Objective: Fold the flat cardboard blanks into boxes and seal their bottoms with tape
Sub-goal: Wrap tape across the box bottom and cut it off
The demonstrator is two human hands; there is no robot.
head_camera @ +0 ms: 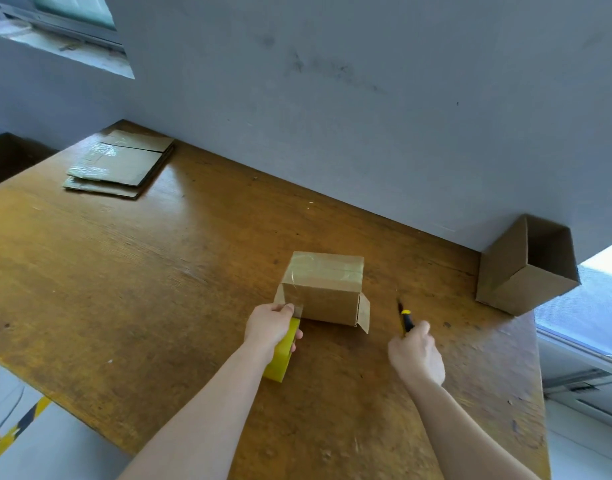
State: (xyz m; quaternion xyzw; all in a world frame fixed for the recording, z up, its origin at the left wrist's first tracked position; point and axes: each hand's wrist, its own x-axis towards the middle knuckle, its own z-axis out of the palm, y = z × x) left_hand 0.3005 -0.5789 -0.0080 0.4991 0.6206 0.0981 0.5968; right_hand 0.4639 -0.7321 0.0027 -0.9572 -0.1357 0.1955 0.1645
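Box (327,299) sits bottom-up mid-tabletop (159,271), tape across its seam. Our left hand (273,323) grips the tape roll (283,351) at the box's 7 o'clock, with the strip reaching the near wall. Our right hand (417,355) grips the knife (406,318) at 4 o'clock. We judge the cut comes next: hold the strip taut, slice close to the wall, blade away from fingers.
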